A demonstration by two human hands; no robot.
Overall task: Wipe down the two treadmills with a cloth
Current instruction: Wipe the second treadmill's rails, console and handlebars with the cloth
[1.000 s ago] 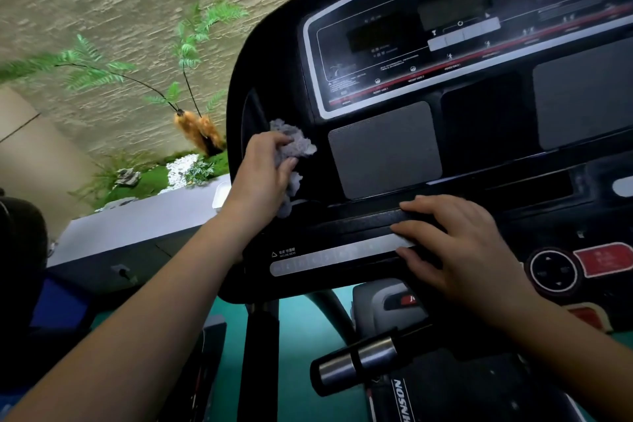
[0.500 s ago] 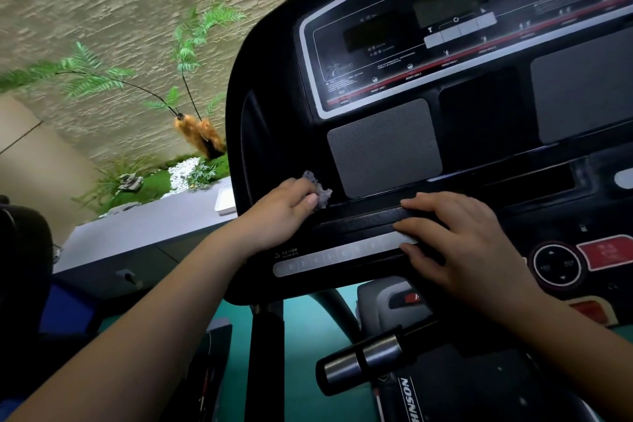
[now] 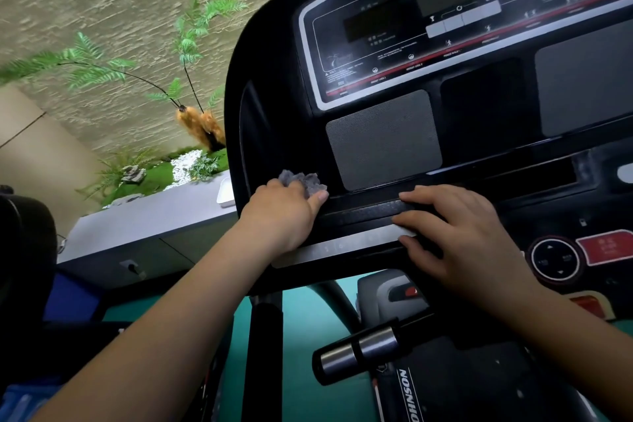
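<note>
A black treadmill console fills the right of the view, with a display panel on top and grey speaker grilles below. My left hand grips a crumpled grey cloth and presses it on the console's lower left corner, beside the left grille. Most of the cloth is hidden under the fingers. My right hand lies flat with straight fingers on the silver strip and the ledge above it, a hand's width to the right of my left hand.
A silver-banded handlebar sticks out below the console. Red buttons and a round control dial sit at the lower right. A grey counter with ferns and moss stands at the left before a stone wall. Teal floor lies below.
My left hand slid the cloth down from the console's left edge to the lower left corner beside the grille. My right hand stayed on the silver strip.
</note>
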